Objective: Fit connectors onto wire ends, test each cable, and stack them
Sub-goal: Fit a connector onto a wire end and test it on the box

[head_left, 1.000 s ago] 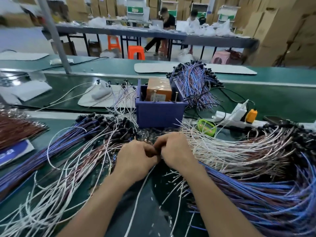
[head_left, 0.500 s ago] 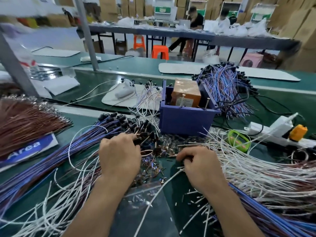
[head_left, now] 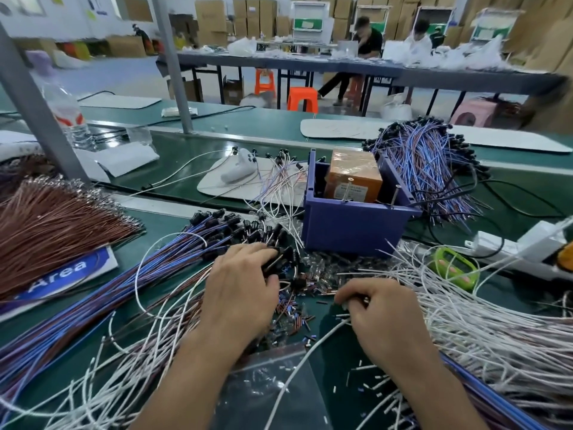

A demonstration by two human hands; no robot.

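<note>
My left hand [head_left: 238,290] rests on the stack of blue-and-brown cables with black connectors [head_left: 217,231], its fingers and thumb curled round one black connector end. My right hand [head_left: 381,315] sits to the right, apart from the left. Its curled fingers pinch the end of a white wire [head_left: 297,370] that trails toward me. Between the hands, small loose connectors [head_left: 328,271] are scattered on the green bench. A broad heap of white wires [head_left: 465,321] lies right of my right hand.
A purple bin [head_left: 350,225] holding an orange box [head_left: 353,175] stands just behind the hands. Brown wires [head_left: 52,231] fan out at left beside a grey post [head_left: 37,113]. A white power strip [head_left: 508,246] and a green object [head_left: 452,268] lie at right. A clear bag [head_left: 273,383] lies between my forearms.
My hands were joined at the centre and have parted. The left hand moved left onto the black-connector stack; the right hand dropped to the white wire ends.
</note>
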